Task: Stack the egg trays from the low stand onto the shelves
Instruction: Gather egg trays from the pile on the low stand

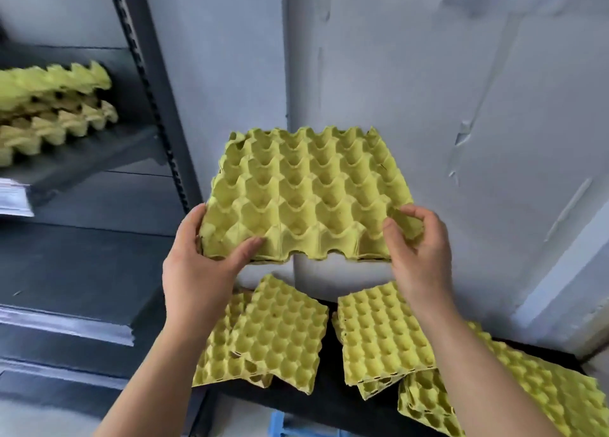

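Against the wall (428, 74) I see one egg tray (303, 189) held up, left hand (201, 262) gripping its near left corner, right hand (418, 248) pinching the near right. Loose trays (273, 334) lie below on the low stand (329, 407); a stack (56, 107) sits on the shelf (92, 156)

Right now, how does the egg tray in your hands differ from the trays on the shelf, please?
The held tray is lifted, gripped by the left hand and right hand; the shelf trays rest on the shelf. The held tray shows its cups; the shelf trays, piled, show edges. Both are yellow-green.
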`<state>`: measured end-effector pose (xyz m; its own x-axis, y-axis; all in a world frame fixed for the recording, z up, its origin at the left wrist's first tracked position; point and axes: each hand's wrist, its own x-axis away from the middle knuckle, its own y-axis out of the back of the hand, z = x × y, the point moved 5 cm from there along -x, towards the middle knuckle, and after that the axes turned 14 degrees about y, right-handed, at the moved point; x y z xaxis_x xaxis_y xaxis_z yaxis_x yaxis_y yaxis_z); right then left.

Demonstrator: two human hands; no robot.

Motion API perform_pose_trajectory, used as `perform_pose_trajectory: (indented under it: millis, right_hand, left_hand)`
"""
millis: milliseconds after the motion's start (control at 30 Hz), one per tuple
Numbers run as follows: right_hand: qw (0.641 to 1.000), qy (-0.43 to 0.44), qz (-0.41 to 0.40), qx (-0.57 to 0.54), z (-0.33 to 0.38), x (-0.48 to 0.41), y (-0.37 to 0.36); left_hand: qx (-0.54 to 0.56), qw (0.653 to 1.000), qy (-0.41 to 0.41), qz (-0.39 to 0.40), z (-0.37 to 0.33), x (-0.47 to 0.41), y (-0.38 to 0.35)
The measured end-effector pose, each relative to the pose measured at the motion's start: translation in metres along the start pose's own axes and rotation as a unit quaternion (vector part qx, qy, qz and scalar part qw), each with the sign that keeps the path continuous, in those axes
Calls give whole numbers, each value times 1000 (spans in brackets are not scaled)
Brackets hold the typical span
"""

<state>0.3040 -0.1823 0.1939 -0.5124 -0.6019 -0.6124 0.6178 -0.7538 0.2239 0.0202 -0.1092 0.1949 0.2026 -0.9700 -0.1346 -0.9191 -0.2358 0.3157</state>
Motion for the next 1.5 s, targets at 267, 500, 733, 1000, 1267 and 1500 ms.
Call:
perform_pose_trajectory:
  millis: [267, 500, 733, 1000, 1267, 1500]
  right_hand:
    - [989, 92, 64, -97, 104, -18, -90]
    - [978, 129, 83, -142, 193, -17, -180]
    - [976, 165, 62, -131, 278, -8, -285]
    - [975, 184, 81, -97, 348, -10, -387]
    - [966, 231, 114, -24, 379, -32, -465]
    - [960, 248, 125, 41, 381, -34, -508]
  left_hand:
    - [22, 988, -38, -145, -13, -21, 132]
    - [43, 975, -53, -213, -10, -61, 237]
    - [25, 973, -65, -222, 2, -141, 348]
    - [10, 979, -74, -191, 7, -249, 442]
    - [10, 979, -64, -192, 25, -343, 477]
    - [10, 982, -61, -179, 42, -406, 483]
